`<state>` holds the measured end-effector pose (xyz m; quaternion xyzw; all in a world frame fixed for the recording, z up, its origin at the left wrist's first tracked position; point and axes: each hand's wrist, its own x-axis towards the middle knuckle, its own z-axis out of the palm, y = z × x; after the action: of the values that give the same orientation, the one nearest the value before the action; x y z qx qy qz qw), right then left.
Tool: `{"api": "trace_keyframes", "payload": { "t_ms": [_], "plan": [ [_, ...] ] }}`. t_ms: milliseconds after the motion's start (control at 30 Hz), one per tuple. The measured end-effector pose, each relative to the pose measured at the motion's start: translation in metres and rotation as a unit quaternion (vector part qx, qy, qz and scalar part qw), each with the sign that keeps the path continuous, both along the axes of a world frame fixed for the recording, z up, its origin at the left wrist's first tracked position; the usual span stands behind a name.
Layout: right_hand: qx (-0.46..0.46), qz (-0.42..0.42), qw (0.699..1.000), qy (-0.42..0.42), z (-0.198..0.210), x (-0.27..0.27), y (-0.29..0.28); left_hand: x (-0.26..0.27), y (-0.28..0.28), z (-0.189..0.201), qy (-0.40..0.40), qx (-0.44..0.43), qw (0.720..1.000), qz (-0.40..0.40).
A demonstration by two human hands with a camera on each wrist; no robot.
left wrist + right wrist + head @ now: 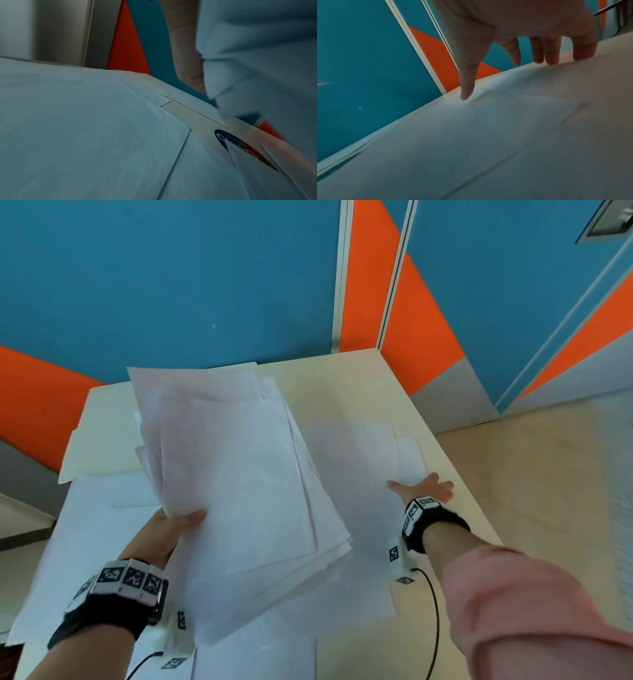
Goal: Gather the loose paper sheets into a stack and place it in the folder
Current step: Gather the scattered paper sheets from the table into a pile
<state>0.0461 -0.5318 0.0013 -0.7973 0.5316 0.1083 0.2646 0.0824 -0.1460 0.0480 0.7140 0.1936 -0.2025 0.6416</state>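
Table (370, 385): cream top, set against a blue and orange wall (171, 275); most of its surface lies under paper.

Loose sheets (352, 460): white, spread flat over the table's near and right parts, overlapping one another. The left wrist view shows more of them (85, 121) lying over the folder's edge.

Stack of sheets (239, 474): white, unevenly squared, corners fanned. You hold it tilted above the table, left of centre, its far end raised over the folder.

Folder (99, 433): cream, lying flat at the table's far left, partly hidden behind the stack. A dark blue and red logo (240, 147) shows on it in the left wrist view.

Your left hand (171, 529): grips the stack's near left corner, thumb on top, the fingers hidden underneath.

Your right hand (424, 487): fingers (553, 54) straight and spread, tips touching a loose sheet near the table's right edge, thumb resting on the paper; it holds nothing.
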Motion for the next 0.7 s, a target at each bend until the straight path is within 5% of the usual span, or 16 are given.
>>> {"api": "trace_keyframes", "payload": {
  "t_ms": [133,267,467,700],
  "plan": [
    [0.029,0.036,0.998,0.045,-0.008,0.019,-0.004,-0.003,-0.002,0.002,0.004,-0.013,1.0,0.006],
    [0.11,0.037,0.993,-0.014,-0.009,0.03,-0.014,-0.005,-0.003,0.005,0.01,-0.016,1.0,0.002],
    [0.057,0.096,0.987,-0.116,-0.002,0.032,-0.008,0.0,0.009,-0.003,0.024,-0.004,1.0,0.002],
    [0.052,0.247,0.924,-0.288,0.112,0.041,-0.013,0.006,0.025,-0.006,0.023,0.007,1.0,0.013]
  ]
}}
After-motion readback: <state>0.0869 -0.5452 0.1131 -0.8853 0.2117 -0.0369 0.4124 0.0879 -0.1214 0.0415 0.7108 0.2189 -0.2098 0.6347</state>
